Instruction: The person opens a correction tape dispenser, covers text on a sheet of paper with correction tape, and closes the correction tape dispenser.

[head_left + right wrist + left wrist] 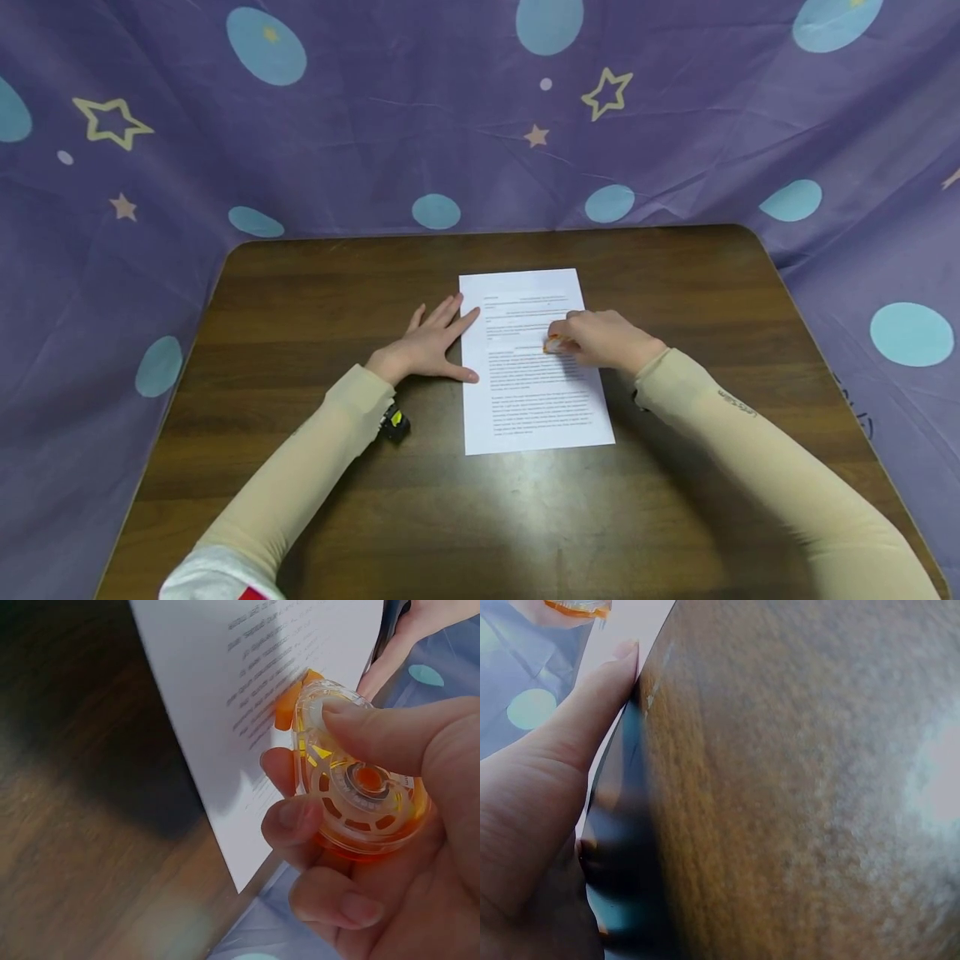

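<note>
A printed sheet of paper [480, 433] lies on the wooden table. My left hand [427, 346] rests spread at the sheet's left edge, with some fingertips and the thumb on it. In the left wrist view, the thumb [592, 705] lies straight along the paper's edge. My right hand [607, 337] holds a clear and orange correction tape dispenser [352, 801] between thumb and curled fingers, over the middle right of the page. The dispenser's orange tip [289, 709] points at the printed lines; whether it touches the paper I cannot tell.
The brown wooden table [315, 283] extends around the sheet on all sides. A purple curtain [360, 125] with stars and blue spots hangs behind the table and at both sides. A small black device [395, 423] sits under my left wrist.
</note>
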The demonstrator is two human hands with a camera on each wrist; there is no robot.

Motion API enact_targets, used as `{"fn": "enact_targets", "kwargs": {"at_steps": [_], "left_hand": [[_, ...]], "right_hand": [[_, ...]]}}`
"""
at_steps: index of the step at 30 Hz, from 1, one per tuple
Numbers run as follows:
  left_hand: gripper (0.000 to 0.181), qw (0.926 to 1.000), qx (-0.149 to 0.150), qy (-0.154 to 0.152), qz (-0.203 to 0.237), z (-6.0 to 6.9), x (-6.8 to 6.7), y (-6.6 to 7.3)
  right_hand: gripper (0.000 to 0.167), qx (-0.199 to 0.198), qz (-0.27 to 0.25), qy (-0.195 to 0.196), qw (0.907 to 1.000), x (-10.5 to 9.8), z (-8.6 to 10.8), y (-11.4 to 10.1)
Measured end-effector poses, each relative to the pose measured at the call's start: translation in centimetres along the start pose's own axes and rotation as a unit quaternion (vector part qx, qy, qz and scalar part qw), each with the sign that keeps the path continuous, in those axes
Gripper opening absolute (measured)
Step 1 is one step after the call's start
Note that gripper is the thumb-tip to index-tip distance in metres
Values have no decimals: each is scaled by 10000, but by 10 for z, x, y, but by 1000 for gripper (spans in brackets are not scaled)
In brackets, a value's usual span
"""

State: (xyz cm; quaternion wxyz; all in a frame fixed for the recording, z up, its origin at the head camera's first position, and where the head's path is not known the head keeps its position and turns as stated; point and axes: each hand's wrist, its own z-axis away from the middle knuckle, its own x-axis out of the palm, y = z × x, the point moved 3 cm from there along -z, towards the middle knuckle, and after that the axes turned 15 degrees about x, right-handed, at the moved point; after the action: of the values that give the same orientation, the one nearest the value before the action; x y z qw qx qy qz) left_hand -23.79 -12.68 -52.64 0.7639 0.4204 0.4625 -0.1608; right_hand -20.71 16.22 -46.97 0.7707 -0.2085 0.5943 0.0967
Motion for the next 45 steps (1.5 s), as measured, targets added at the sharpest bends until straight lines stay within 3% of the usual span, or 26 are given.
{"fn": "enact_targets", "kwargs": {"at_steps": [6,13,23,39,45], "left_hand": [[121,10000,-21,25,29,-1,1,-1],[119,9999,-22,-11,-111,3,-8,13],[121,10000,44,50,-18,2,-4,6],[122,10000,35,36,16,4,0,3],[122,10000,20,59,-12,1,3,-4]], "right_hand": [[24,227,53,-76,9997,1,4,12],[23,254,5,83,9996,-2,14,22],[24,538,78,116,9985,-2,21,36],[16,8,-479,167,9987,2,14,27],[19,-18,-254,164,9995,1,9,21]]}}
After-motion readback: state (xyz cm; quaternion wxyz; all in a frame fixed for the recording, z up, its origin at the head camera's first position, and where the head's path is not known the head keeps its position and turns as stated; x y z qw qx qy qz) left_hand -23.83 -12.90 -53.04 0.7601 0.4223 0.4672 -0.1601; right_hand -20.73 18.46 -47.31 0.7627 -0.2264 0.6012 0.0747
